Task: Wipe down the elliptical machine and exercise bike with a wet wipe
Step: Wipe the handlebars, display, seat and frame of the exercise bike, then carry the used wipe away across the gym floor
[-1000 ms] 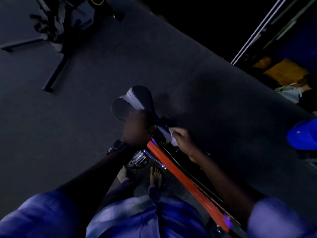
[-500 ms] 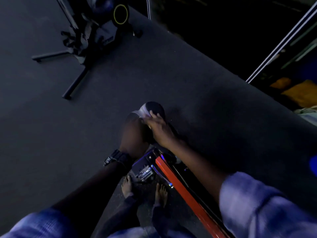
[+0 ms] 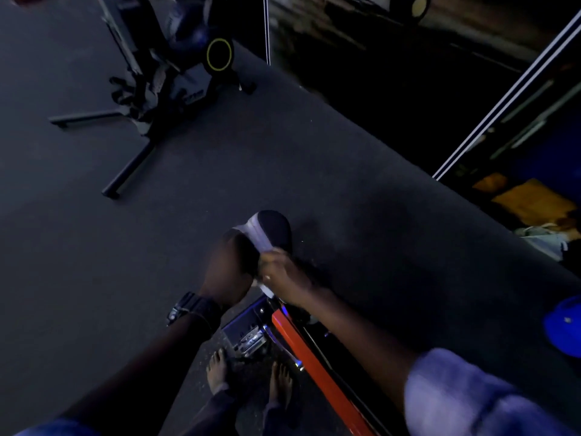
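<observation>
Dim light, head view looking down over the exercise bike. The right hand [image 3: 281, 273] is working on the saddle [image 3: 272, 229]: a second ago it was down at the seat post beside the orange frame bar [image 3: 314, 369]; half a second ago it was reaching up onto the saddle top, and now it is drawing back toward the saddle's near end, fingers curled over something pale. That pale patch under the palm and at its lower edge is probably the wet wipe [image 3: 265, 289], pressed between hand and saddle, though blur is making its outline hard to fix. The left hand [image 3: 231, 269] is sitting against the left flank of the saddle, touching it and seemingly steadying it; it is too dark to tell whether its fingers are wrapping the edge or lying flat, so its grip cannot be told. A watch [image 3: 188, 308] is showing on that wrist. The person's bare feet [image 3: 217, 369] are standing on the dark floor mat [image 3: 94, 247] just beside the pedal [image 3: 248, 338]. The other machine [image 3: 176, 67], presumably the elliptical, is standing well apart toward the far left corner of the mat, with no hand near it. Reading of the change: wiping is moving off the post and onto the seat surface, stroke running front to back. Judging by this, the bike is only partly covered, and the handlebars are out of view.
</observation>
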Demonstrator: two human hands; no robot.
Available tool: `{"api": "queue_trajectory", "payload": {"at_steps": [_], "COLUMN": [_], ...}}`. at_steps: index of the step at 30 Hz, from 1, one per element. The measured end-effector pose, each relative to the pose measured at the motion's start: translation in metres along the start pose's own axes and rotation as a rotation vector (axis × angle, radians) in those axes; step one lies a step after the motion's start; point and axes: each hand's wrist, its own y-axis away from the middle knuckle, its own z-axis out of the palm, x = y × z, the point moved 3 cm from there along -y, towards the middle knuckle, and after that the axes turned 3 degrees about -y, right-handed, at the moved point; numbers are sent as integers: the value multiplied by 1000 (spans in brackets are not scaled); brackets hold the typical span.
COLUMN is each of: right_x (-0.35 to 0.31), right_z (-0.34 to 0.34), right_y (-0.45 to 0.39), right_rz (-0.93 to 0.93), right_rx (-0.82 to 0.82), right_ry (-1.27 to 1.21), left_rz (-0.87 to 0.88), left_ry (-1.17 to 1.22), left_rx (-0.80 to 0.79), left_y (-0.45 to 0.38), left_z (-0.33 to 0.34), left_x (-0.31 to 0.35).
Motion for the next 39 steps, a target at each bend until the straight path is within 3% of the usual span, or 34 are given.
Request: {"api": "queue_trajectory", "payload": {"at_steps": [2,7,10,13,16,18,20,26,33,39], "right_x": [12,8,14,23,14,-1,-25,-174,-366,-499], "right_z": [-13,-26,-17,-22,-42,-60,-84,-183,-238,-226], "right_y": [16,-12,1,23,11,-12,-42,-123,-162,-179], "right_rz": [-70,46,-28,-82,125,193,231,29,-377,-628], "right_rx": [20,74,84,-11,-128,-81,58,340,323,251], "right_ry": [-54,-44,14,43,117,97,-88,-630,-860,-837], "left_rz": [10,-9,12,-13,-164,-225,-214,-87,103,148], "left_ry": [-25,-67,-30,29,135,242,318,524,709,740], "left_rx": [33,44,-33,-46,-31,57,166,512,885,1107], "left_y": [1,0,-1,-4,-12,-23,-37,-47,26,95], "left_z": [-4,-2,-4,-16,-37,-62,-99,-270,-455,-551], "left_x": [1,4,3,4,10,15,23,43,42,8]}}
